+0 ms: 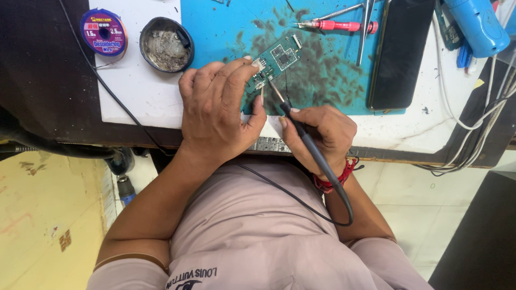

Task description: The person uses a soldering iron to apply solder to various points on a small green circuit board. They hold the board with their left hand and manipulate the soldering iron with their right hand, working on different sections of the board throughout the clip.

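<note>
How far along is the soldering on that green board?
Done: no finished joints can be made out. In hand: left hand pins the green circuit board on the blue mat; right hand holds the soldering iron, tip at the board's lower edge. Left: cannot tell.

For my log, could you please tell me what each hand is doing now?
Left hand: pressed on the green circuit board, holding it down.
Right hand: closed on the soldering iron.
</note>
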